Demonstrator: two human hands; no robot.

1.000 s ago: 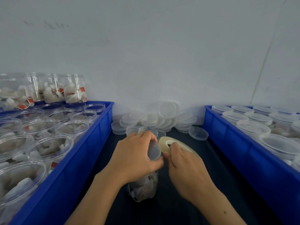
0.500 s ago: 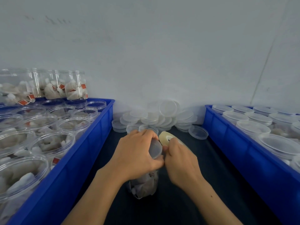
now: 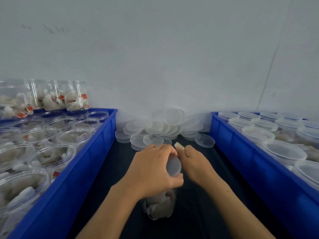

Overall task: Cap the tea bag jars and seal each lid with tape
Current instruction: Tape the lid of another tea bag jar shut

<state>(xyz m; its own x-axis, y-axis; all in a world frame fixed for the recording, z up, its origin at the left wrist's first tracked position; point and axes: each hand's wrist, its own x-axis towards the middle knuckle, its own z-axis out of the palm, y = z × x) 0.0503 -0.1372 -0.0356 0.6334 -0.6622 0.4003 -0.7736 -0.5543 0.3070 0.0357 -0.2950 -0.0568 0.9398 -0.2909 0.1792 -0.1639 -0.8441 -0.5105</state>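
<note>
1. One tea bag jar (image 3: 160, 207) stands on the dark desk (image 3: 198, 213) between the two blue crates, near me; its lid (image 3: 174, 165) is on and tilted toward my view.
2. My left hand (image 3: 151, 171) wraps round the top of the jar, fingers curled over the far edge of the lid and thumb along its near edge.
3. My right hand (image 3: 194, 163) sits just right of the lid with fingers curled, pinching a roll of tape (image 3: 178, 145); only a pale yellowish bit of it shows above my knuckles.
4. Tea bags show through the clear wall of the jar below my left hand.
5. A heap of loose clear lids (image 3: 164, 128) lies at the far end of the desk against the white wall (image 3: 155, 57).
6. To the left, a blue crate (image 3: 72, 178) holds open jars (image 3: 51, 156) with tea bags inside; at its far end more jars (image 3: 57, 97) stand higher up, with red tags showing.
7. To the right, another blue crate (image 3: 255, 171) holds jars with lids on (image 3: 283, 151).
</note>
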